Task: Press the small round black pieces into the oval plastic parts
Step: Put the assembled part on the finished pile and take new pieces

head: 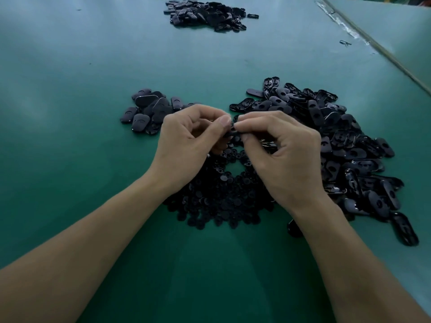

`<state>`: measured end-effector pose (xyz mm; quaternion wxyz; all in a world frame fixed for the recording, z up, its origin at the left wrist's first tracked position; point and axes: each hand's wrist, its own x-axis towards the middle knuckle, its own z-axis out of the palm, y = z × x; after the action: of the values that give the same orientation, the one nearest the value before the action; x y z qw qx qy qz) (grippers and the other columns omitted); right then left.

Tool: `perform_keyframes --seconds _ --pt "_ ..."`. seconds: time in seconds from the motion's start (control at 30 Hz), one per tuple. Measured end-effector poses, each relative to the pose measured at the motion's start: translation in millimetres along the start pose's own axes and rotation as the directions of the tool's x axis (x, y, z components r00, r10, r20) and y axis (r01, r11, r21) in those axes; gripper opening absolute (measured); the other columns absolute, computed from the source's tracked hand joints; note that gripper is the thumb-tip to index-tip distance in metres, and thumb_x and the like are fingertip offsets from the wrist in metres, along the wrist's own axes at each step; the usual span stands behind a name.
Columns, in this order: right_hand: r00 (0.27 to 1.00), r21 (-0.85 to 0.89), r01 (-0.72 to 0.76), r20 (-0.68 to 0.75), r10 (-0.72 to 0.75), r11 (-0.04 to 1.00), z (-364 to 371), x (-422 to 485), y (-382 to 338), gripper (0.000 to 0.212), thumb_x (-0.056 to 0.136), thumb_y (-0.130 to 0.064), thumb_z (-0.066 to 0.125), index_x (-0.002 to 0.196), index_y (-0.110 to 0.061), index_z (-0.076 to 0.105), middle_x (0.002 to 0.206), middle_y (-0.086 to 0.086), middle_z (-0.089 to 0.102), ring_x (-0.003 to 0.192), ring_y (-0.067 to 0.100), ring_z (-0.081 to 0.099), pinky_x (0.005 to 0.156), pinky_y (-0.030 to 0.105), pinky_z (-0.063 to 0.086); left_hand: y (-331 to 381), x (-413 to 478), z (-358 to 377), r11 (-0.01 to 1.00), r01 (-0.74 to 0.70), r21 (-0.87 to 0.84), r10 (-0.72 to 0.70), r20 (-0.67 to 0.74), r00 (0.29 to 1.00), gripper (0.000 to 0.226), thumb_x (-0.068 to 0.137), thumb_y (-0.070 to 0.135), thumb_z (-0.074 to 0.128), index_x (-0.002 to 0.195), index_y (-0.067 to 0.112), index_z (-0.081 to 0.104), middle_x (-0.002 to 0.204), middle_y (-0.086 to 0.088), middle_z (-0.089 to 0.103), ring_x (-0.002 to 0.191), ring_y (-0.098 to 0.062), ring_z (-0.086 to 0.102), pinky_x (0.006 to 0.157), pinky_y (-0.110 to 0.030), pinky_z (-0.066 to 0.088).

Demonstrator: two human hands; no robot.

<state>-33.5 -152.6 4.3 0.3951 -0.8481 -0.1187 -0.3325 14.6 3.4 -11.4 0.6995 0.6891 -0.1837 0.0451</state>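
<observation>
My left hand (pixel 186 141) pinches a round piece (pixel 229 134) against the oval part (pixel 236 118) gripped by my right hand (pixel 279 157), fingertips meeting for pressing force, just above the spare pile (pixel 221 197) on the tabletop (pixel 70 113).

Centre: left hand (pixel 186 145), right hand (pixel 282 157) pinch black part (pixel 233 129) together above round pieces (pixel 221 199). At 3 o'clock oval parts heap (pixel 349 145), 10 o'clock smaller pile (pixel 149 110), 12 o'clock far pile (pixel 205 15).
</observation>
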Motion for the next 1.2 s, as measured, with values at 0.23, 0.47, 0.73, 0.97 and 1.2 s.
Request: perform_keyframes --seconds 0.23,0.47,0.73,0.97,1.2 --pt "0.972 0.111 -0.227 0.088 0.218 0.968 0.0 -1.1 -4.3 0.027 0.091 -0.014 0.072 0.117 -0.018 0.072 0.106 -0.008 0.072 0.093 0.003 0.069 0.083 0.018 0.055 -2.6 1.4 0.4 0.999 -0.037 -0.006 0.037 -0.029 0.999 0.013 0.091 0.008 0.072 0.09 0.021 0.072 0.075 0.006 0.074 0.064 -0.007 0.067 0.062 -0.021 0.058" --pt "0.945 0.102 -0.325 0.081 0.318 0.94 -0.8 0.7 -0.9 0.012 0.091 -0.018 0.072 0.103 -0.022 0.074 0.082 -0.013 0.071 0.079 0.005 0.069 0.076 0.025 0.057 -5.4 2.9 -2.3 0.997 -0.069 0.021 0.068 0.026 0.997 0.016 0.087 0.013 0.076 0.097 0.026 0.073 0.084 0.009 0.075 0.072 -0.005 0.067 0.068 -0.021 0.056" --pt "0.94 -0.002 -0.335 0.07 0.335 0.942 -1.1 0.5 -0.4 0.022 0.099 -0.026 0.062 0.118 -0.018 0.07 0.086 -0.016 0.069 0.081 -0.003 0.066 0.076 0.015 0.052 -6.2 3.1 -1.7 0.997 -0.076 0.011 0.076 0.024 0.997 0.019 0.088 0.009 0.074 0.096 0.026 0.073 0.083 0.011 0.075 0.073 -0.004 0.067 0.066 -0.02 0.055" --pt "0.878 -0.484 -0.144 0.339 0.337 0.863 -2.3 -6.5 3.6 0.034 0.093 -0.046 0.064 0.121 -0.029 0.069 0.107 -0.005 0.055 0.11 0.017 0.047 0.092 0.028 0.037 -7.6 3.6 -1.2 0.998 -0.002 -0.061 0.002 -0.01 1.0 0.016 0.093 0.001 0.068 0.096 0.016 0.072 0.073 0.004 0.072 0.065 -0.012 0.071 0.063 -0.022 0.057" --pt "0.888 -0.459 -0.175 0.309 0.341 0.871 -3.4 -6.0 3.2 0.018 0.094 -0.036 0.067 0.107 -0.027 0.076 0.1 -0.004 0.06 0.103 0.019 0.054 0.088 0.028 0.041 -6.1 4.3 -0.3 0.997 0.022 -0.073 -0.024 -0.02 1.0 0.018 0.097 0.0 0.062 0.098 0.015 0.071 0.074 0.006 0.073 0.071 -0.014 0.074 0.066 -0.022 0.058"
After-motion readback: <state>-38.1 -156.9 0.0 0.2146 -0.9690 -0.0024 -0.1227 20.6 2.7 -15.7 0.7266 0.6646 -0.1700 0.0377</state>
